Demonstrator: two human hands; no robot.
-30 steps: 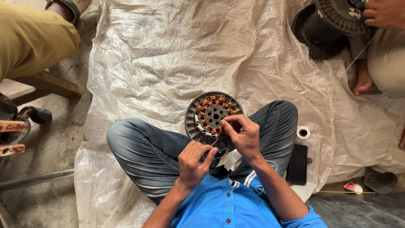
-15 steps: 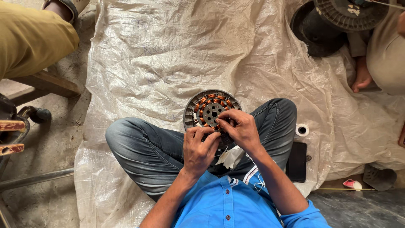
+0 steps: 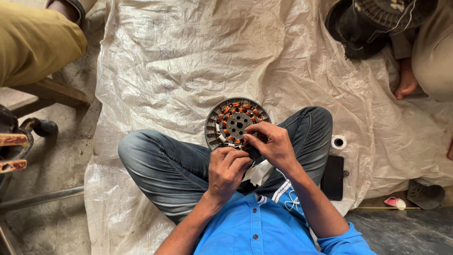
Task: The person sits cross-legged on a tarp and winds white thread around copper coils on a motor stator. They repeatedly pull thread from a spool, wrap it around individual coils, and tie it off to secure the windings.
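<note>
A round grey motor stator (image 3: 233, 118) with copper-coloured coil windings rests on my crossed legs, in blue jeans. My left hand (image 3: 227, 169) is curled against its near edge, fingers closed at the rim. My right hand (image 3: 272, 144) covers the stator's right near side, with fingertips pinching at the windings. What the fingertips hold is too small to tell. A bit of white material lies in my lap under my hands.
A crinkled white plastic sheet (image 3: 198, 56) covers the floor. A small white tape roll (image 3: 338, 141) and a black phone (image 3: 332, 177) lie to the right of my leg. Another person's leg (image 3: 33, 42) is top left. Top right, a seated person holds another round stator (image 3: 387, 12).
My left hand has moved up from my lap to the stator's near edge. My right hand has shifted slightly on the windings. The stator's far side has tipped a little.
</note>
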